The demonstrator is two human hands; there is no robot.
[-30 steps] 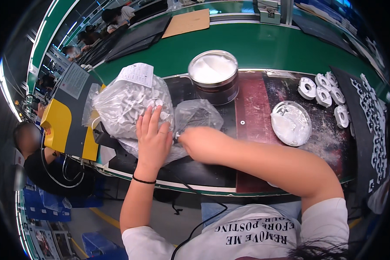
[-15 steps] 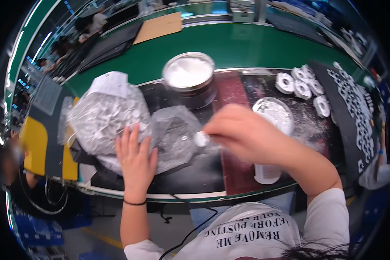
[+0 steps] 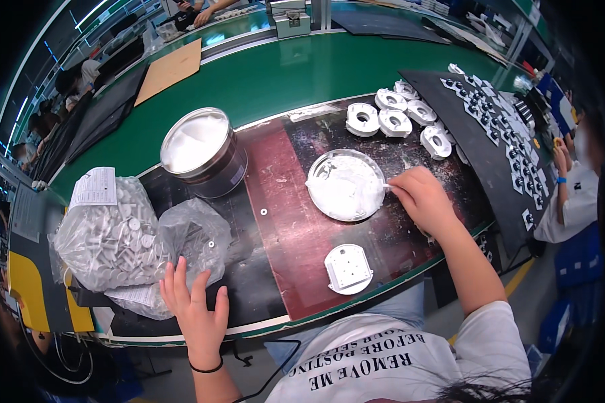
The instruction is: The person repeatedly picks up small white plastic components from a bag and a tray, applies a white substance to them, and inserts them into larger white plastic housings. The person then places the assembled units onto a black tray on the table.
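Note:
My right hand [image 3: 421,199] is closed in a pinch at the right rim of a shallow round dish [image 3: 346,185] smeared with white paste. Between its fingertips is a small white plastic piece [image 3: 387,187], partly hidden by the fingers. My left hand [image 3: 196,307] is open, fingers spread, beside a small clear plastic bag [image 3: 193,232] and a large clear bag of white plastic parts [image 3: 117,232]. A white housing [image 3: 349,269] with a rounded outline lies flat on the dark red mat [image 3: 286,262], nearer to me than the dish.
A large tin [image 3: 205,151] of white paste stands behind the small bag. Several white ring-shaped housings [image 3: 394,123] sit at the back right, beside a black board [image 3: 444,111] carrying rows of small parts. A small white washer [image 3: 263,211] lies near the mat's left edge. Other people work nearby.
My right hand has moved from near the small bag to the dish's right rim, with the white piece in its fingers. My left hand stays open by the bags. The view has turned right.

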